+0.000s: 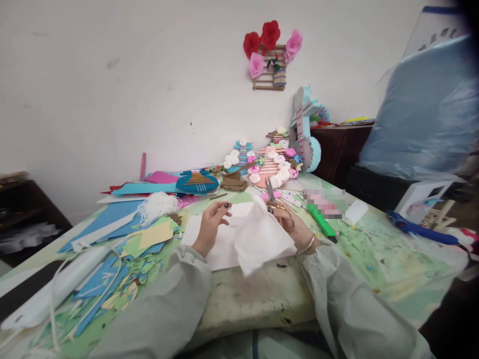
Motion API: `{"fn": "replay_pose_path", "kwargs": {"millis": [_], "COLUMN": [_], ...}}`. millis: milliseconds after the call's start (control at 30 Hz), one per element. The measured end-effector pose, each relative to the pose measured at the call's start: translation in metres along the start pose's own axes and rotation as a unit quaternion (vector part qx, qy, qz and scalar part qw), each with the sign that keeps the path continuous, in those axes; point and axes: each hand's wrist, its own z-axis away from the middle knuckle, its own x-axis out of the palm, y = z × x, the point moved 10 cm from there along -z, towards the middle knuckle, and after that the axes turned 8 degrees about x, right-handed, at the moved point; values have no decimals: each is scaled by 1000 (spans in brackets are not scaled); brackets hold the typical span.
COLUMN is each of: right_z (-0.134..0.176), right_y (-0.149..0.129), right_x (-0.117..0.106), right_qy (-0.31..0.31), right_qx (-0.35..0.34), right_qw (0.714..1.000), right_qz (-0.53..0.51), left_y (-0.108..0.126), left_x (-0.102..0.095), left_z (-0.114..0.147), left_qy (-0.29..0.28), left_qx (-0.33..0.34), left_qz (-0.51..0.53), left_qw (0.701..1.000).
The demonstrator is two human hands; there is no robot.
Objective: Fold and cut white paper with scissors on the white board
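Observation:
Scissors (271, 192) stand in my right hand (294, 227), blades pointing up and gold-coloured handles around its fingers. The same hand pinches a thin white sheet (258, 239), soft like tissue paper, which hangs down in front of it and is blurred. My left hand (213, 223) is to the left of that sheet, apart from it. Its fingers are loosely curled with a gap at the thumb, and I see nothing held in them. Beneath both hands lies flat white paper (220, 254) at the table's near edge.
Coloured paper scraps (144, 269), white string (159, 207) and a white glue gun-like long object (62, 289) crowd the left. Paper-flower crafts (269, 167) lean against the wall. A green strip (322, 221) and a blue-handled tool (421, 229) lie on the right.

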Motion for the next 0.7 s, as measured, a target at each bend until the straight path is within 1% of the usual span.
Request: {"fn": "replay_pose_path", "kwargs": {"millis": [33, 67, 133, 200, 233, 267, 333, 400, 467, 567, 700], "right_z": [4, 6, 8, 4, 1, -3, -8, -11, -13, -13, -13], "right_y": [2, 6, 17, 27, 30, 32, 35, 35, 36, 36, 32], "right_x": [8, 16, 31, 39, 41, 41, 40, 38, 35, 32, 29], "right_qy": [-31, -66, -126, -156, -161, -161, -155, -149, -141, -136, -124], "right_qx": [12, 28, 59, 69, 67, 62, 50, 41, 38, 42, 42], "right_qw": [999, 997, 990, 981, 978, 976, 974, 974, 974, 973, 972], "right_qz": [1, 6, 37, 87, 110, 130, 157, 168, 173, 182, 195], "left_y": [-2, -8, -23, -33, -35, -37, -42, -49, -52, -52, -48], "left_x": [-1, 2, 20, 41, 49, 54, 56, 48, 39, 27, 15], "left_z": [-1, -1, 7, 21, 26, 30, 34, 34, 31, 24, 16], "left_qy": [-10, -37, -119, -201, -230, -245, -242, -215, -188, -166, -154], "left_qx": [-8, -29, -97, -145, -155, -161, -181, -211, -223, -220, -211], "left_qz": [5, 14, 42, 75, 85, 90, 82, 63, 50, 45, 31], "left_qw": [1000, 999, 987, 966, 957, 952, 950, 952, 955, 960, 965]}}
